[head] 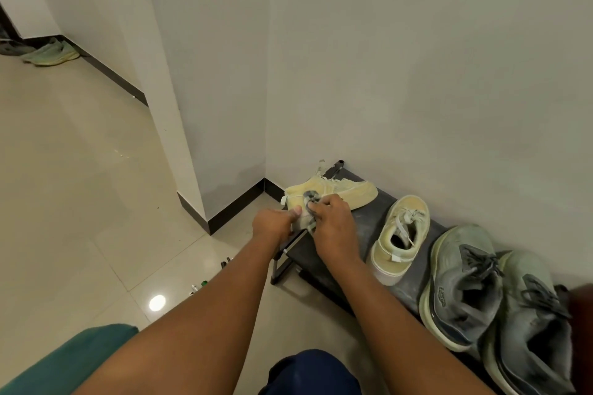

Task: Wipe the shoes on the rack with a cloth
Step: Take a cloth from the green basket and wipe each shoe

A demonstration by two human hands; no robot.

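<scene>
Nearest the camera, two grey mesh sneakers (465,285) wait on the dark rack (362,234). Beyond, the left hand (272,224) grips the pale yellow shoe (340,191) by its heel, probably steadying it; the right hand (333,224) pinches a crumpled grey cloth (310,197) against its suede-like side.

Glossy floor tiles (80,202), matt rack (362,221)

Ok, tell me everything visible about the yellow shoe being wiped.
The pale yellow sneaker lies tipped on its side at the far end of the dark shoe rack, with its suede-like upper facing the camera and pale laces trailing behind. The left hand grips its near end; the right hand presses a small grey cloth against it.
</scene>
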